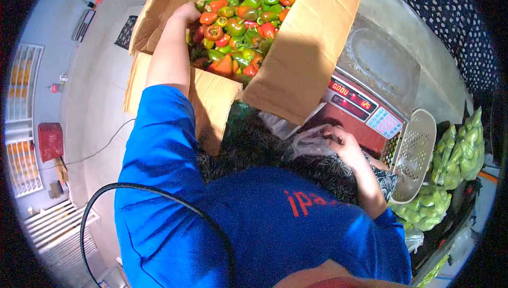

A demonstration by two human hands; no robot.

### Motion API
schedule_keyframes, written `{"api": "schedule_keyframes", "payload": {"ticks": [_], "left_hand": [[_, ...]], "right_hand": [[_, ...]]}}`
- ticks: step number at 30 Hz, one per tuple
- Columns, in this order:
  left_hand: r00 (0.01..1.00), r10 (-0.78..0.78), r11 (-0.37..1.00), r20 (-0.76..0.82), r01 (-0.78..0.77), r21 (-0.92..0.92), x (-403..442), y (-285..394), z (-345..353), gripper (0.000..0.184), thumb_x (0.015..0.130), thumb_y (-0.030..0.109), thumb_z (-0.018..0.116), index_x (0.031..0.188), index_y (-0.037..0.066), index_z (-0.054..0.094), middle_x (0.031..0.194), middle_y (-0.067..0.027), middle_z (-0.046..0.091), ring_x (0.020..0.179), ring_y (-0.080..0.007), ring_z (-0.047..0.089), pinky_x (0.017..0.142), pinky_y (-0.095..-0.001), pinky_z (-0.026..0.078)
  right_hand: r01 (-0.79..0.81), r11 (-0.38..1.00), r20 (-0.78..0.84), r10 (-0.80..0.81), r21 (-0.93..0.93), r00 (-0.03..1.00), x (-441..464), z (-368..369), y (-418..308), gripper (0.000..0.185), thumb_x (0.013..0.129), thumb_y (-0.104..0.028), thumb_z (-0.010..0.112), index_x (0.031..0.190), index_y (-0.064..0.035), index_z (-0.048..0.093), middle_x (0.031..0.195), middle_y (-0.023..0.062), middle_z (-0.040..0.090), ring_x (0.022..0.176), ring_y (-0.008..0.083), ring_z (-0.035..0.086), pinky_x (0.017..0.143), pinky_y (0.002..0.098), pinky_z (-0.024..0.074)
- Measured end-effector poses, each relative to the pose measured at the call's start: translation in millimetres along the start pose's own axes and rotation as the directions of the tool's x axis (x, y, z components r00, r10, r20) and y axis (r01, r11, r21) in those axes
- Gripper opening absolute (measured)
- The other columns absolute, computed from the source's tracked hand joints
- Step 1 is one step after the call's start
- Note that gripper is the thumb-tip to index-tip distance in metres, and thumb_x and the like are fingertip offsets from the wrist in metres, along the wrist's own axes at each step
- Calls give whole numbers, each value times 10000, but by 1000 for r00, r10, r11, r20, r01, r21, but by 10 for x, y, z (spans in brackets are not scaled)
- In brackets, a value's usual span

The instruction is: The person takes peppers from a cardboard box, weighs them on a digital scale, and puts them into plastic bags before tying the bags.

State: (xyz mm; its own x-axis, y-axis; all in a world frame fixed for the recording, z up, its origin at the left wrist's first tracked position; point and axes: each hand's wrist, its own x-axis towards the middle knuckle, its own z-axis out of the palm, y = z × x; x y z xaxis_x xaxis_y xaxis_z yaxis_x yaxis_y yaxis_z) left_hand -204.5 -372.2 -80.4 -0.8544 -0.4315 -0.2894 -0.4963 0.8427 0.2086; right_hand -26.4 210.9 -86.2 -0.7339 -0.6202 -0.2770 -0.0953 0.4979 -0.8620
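Observation:
A cardboard box (301,39) with open flaps holds many red, orange and green peppers (235,26). My left hand (187,13) is at the box's left side, beside the peppers; its fingers are mostly hidden at the edge of the pile. Lower right of the box, my right hand (341,142) has its fingers closed on a clear plastic bag (312,142), which hangs crumpled below the front flap. Just above that hand is a red scale (365,108) with a lit display, a keypad and a metal plate.
An oval plastic basket (415,156) stands right of the scale. Bags of green produce (460,153) lie at the far right. Patterned dark cloth (450,18) is at the upper right. A red crate (50,141) is at the far left. A black cable (159,193) crosses my blue shirt.

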Motion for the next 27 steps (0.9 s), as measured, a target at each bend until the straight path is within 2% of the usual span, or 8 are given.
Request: {"api": "schedule_keyframes", "payload": {"ticks": [6,9,13,15,16,18,23,27], "left_hand": [[980,78,868,-181,-156,-472,-78,63,-194,556,755,342,662,1170,7,507,1009,-174,612,823,-242,633,705,-349,507],[956,51,254,-290,-293,-922,-432,546,-326,448,869,321,541,1213,44,460,1011,-127,585,858,-230,609,732,-348,513],[809,508,-422,-295,-65,-904,-1826,1310,-468,407,918,272,433,1258,49,414,987,-113,566,853,-240,587,664,-335,530],[886,453,-331,-96,67,-941,-2596,1672,-87,438,866,291,532,1235,65,465,1089,-82,573,910,-224,589,687,-343,521],[664,735,6,-137,-208,-978,-2950,1865,2,447,811,211,593,1218,66,482,1098,-90,575,958,-224,576,762,-333,494],[222,966,8,-131,-535,-845,-3413,2228,413,488,810,297,592,1218,56,474,1084,-110,568,967,-200,559,819,-320,461],[486,849,164,207,130,-978,-3416,2410,1830,407,829,230,560,1195,68,487,1081,-99,581,902,-182,586,739,-295,496],[359,779,96,514,743,-663,-3376,2309,1774,385,821,269,561,1157,89,508,1013,-92,599,829,-190,609,654,-309,522]], "right_hand": [[14,1000,-42,-15,-17,999,-14,-1,-26,450,670,31,551,1120,12,546,1019,119,565,969,214,545,834,298,415],[7,999,-60,-9,-36,998,-16,-47,-120,504,641,56,542,1144,20,530,1058,133,561,1026,227,535,878,304,407],[14,990,-134,-33,-141,990,-15,-65,-132,559,625,82,528,1181,39,491,1114,138,542,1087,221,511,937,298,386],[73,994,-160,-85,-80,983,-18,-44,-94,578,640,75,551,1210,31,464,1157,134,522,1112,213,493,957,301,376],[102,994,-167,-109,-50,980,-23,-21,-69,589,647,71,563,1224,27,451,1178,132,512,1124,209,483,966,303,371],[109,923,-127,-66,368,990,8,71,19,615,656,46,601,1246,9,431,1231,126,483,1149,207,463,987,317,356],[182,959,-168,-147,216,975,-46,121,-7,639,668,-23,635,1270,-18,422,1306,153,437,1243,265,397,1029,356,328],[166,986,-229,-162,-2,960,-33,145,60,679,622,70,602,1269,-5,410,1303,152,439,1222,260,421,1018,336,335]]}}
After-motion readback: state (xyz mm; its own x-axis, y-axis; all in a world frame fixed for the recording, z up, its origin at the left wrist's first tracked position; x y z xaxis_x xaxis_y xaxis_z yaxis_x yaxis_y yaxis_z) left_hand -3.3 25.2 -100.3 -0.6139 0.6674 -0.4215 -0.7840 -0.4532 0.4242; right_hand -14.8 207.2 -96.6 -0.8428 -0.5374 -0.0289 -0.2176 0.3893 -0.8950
